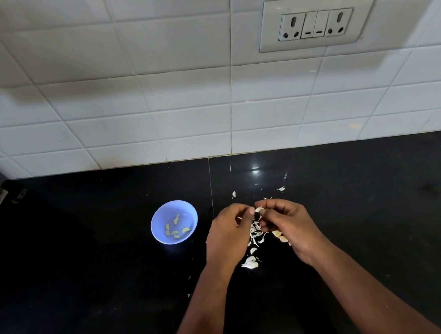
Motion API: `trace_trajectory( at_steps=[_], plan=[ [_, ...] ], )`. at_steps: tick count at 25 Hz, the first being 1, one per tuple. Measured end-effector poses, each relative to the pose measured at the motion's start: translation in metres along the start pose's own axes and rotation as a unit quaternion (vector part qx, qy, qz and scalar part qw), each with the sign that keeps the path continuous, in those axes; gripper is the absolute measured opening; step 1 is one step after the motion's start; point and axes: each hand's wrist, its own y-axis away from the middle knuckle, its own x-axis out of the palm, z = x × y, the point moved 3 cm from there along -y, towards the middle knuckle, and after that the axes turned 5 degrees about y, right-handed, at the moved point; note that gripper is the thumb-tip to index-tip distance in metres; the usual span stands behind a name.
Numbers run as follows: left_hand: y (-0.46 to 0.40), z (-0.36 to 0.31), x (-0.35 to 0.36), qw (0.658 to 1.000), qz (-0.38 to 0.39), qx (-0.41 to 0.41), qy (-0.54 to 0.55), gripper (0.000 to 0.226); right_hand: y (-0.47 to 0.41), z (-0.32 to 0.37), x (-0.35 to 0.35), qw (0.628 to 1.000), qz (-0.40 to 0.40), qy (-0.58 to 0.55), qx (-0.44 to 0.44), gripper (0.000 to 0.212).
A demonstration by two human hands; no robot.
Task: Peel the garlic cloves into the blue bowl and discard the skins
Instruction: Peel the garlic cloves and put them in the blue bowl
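A small pale garlic clove [258, 210] is pinched between the fingertips of both hands above the black counter. My left hand [228, 234] holds it from the left, my right hand [287, 227] from the right, fingers of both curled. Under the hands lies a loose heap of white garlic skins [255, 236], with a bigger piece [250, 262] nearer me. Unpeeled cloves [279, 235] peek out beneath my right hand. The blue bowl [158, 219] stands to the left of my left hand and holds several peeled yellowish cloves [176, 231].
The black counter [360, 209] runs back to a white tiled wall [157, 93] with a socket panel [316, 22] at upper right. Stray skin flakes [281, 188] lie behind the hands. A dark edge with metal fittings [1, 196] sits at far left.
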Motion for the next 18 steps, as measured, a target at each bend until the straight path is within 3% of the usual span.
trace_trajectory(
  at_steps=[4, 8, 14, 18],
  plan=[
    [0.004, -0.005, 0.004, 0.998, -0.004, 0.068, 0.017, 0.008, 0.003, 0.008, -0.001, 1.000, 0.009, 0.025, -0.010, 0.014],
    [0.007, -0.004, 0.007, 0.997, -0.033, 0.072, 0.019, 0.020, 0.006, 0.011, -0.001, 1.000, -0.003, 0.018, -0.024, 0.007],
    [0.011, -0.007, 0.014, 0.993, -0.109, -0.021, 0.029, 0.022, 0.011, 0.009, 0.012, 0.992, 0.001, 0.086, -0.092, 0.013],
    [0.009, -0.001, 0.016, 0.962, -0.055, -0.139, 0.229, 0.021, 0.011, 0.006, 0.013, 0.990, 0.005, 0.081, -0.112, 0.014]
  ],
)
